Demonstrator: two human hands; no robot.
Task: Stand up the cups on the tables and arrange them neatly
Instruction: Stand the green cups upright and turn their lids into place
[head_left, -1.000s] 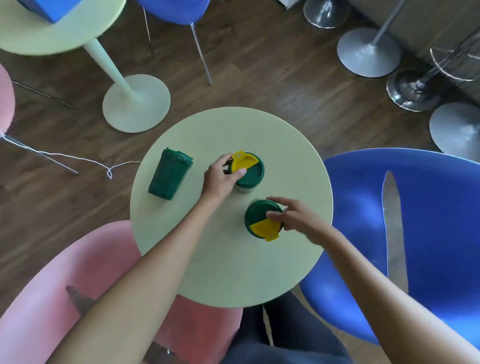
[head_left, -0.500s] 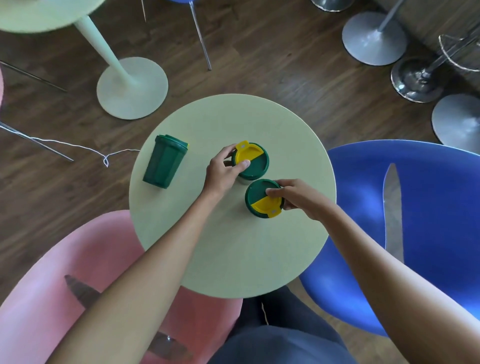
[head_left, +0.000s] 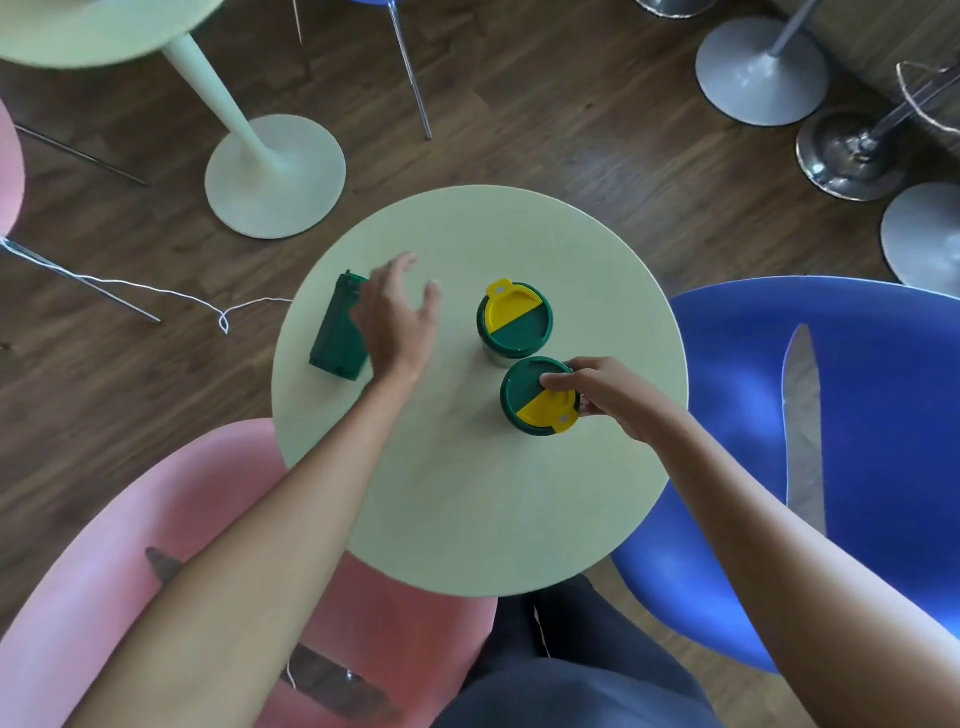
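Left hand (head_left: 397, 317), off the far cup (head_left: 515, 320) and spread empty, is reaching the toppled cup (head_left: 337, 332) at the table (head_left: 467, 519) edge, right hand (head_left: 605, 397) is pinching the near cup (head_left: 537, 397); two standing, one left.

A round pale-green table (head_left: 467, 493) fills the middle of the frame. Two green cups stand upright on it, just beside each other: the farther cup (head_left: 515, 321) has its yellow lid half turned toward the upper left, and the nearer cup (head_left: 540, 396) has its yellow half toward the lower right. The right hand (head_left: 605, 395) grips the nearer cup's rim, fingertips on the lid. Left of centre a third green cup (head_left: 337, 332) lies on its side, and the left hand (head_left: 397, 317), fingers spread, hovers over its right edge, slightly blurred. A pink chair (head_left: 130, 597) sits at the lower left, a blue chair (head_left: 857, 441) at the right, on a dark wood floor (head_left: 545, 104).
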